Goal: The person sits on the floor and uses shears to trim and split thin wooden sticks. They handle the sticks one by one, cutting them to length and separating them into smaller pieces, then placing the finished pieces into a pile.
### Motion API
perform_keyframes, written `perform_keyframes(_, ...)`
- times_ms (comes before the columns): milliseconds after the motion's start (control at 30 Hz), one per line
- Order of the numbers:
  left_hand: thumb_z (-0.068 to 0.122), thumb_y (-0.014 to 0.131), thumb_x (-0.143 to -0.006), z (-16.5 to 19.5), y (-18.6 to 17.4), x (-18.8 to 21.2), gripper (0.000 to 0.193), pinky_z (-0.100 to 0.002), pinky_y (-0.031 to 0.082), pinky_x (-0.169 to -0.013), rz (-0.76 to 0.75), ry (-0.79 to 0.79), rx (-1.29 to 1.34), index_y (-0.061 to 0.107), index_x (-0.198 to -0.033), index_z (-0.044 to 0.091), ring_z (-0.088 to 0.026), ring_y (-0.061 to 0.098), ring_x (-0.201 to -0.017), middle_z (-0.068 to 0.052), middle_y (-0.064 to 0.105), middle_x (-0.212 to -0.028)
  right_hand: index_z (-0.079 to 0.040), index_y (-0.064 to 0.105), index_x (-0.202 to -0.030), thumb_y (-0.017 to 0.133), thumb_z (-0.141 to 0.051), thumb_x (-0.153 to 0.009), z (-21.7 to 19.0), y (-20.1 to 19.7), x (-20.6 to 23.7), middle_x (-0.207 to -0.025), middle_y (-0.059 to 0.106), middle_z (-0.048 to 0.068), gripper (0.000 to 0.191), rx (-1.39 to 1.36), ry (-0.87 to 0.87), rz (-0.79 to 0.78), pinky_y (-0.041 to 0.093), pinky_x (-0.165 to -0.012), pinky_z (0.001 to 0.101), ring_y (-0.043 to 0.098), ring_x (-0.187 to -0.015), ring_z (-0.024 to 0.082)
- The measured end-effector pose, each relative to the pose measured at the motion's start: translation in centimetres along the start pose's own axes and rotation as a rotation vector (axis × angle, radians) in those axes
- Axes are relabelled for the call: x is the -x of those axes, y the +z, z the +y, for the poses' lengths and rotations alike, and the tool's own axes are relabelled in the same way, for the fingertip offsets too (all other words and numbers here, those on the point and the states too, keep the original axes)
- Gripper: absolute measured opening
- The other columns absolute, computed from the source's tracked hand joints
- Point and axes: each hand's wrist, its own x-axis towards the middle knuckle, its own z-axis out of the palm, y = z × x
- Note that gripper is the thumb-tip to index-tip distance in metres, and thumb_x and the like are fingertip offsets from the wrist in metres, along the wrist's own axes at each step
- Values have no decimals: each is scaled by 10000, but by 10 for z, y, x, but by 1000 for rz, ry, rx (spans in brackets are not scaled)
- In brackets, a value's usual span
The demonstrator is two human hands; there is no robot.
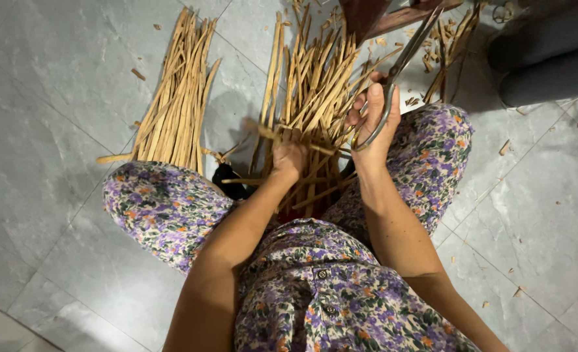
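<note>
A grey tiled floor (54,130) fills the view from above, its slabs marked by thin seams and scattered with small wood chips; on it sits a person in purple flowered clothes (315,287), knees spread wide apart, the left knee (162,202) low at the left and the right knee (432,143) raised toward the right; between the knees stands a loose pile of long thin tan strips (318,91), fanned upward and crossing one another; a second, tidier bundle of the same strips (175,104) lies flat on the floor to the left, well apart from the hands; a smaller heap of strips and scraps (452,45) lies at the upper right, near a dark grey shape (543,58) at the edge; a dark reddish-brown piece (374,16) juts in at the top; the left hand (290,156) is sunk into the lower part of the middle pile, fingers closed around a few strips; the right hand (370,120) is wrapped around the handles of long metal scissors (400,72), thumb through one loop; the blades point up and to the right, lying together above the pile.
</note>
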Motion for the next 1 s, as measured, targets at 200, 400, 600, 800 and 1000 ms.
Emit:
perform_keyframes(200,270,588,-1070,-16,-73,-46,222,-466,529,-971,330,-26,207,721,-1132,103,-287,594,-1167,-117,657,-1216,-91,565,-1283,679,-387,-1045,0,2,1,-798,515,-5,397,-32,-11,7,449,-524,245,506,-629,89)
perform_keyframes(400,317,550,-1037,-10,-142,-61,282,-531,574,-760,153,-291,1055,697,-1235,178,-365,666,-915,-130,710,-1051,-89,570,-1272,666,-389,-1046,3,-2,-1,-785,524,-3,388,-17,7,18,443,-513,236,485,-580,84)
perform_keyframes(600,214,430,-1092,-13,-59,-56,302,-500,546,-900,32,-205,849,667,-1261,135,-372,691,-1056,-175,723,-1178,-99,566,-1252,650,-357,-1041,12,-8,-10,-767,528,6,344,-35,29,40,416,-490,229,475,-551,89)
perform_keyframes(800,193,519,-1016,-20,-3,-2,276,-495,573,-860,-533,-70,101,735,-1178,137,-345,704,-1079,-156,735,-1165,-90,575,-1229,669,-348,-992,7,0,-14,-775,524,-6,363,-59,74,68,424,-473,246,486,-543,97)
perform_keyframes(1000,176,590,-945,-5,-5,20,255,-496,581,-838,-416,134,-151,782,-1111,149,-323,701,-1107,-130,742,-1150,-94,581,-1230,697,-403,-960,-4,1,-5,-763,531,-3,426,-23,118,68,420,-481,249,483,-536,100)
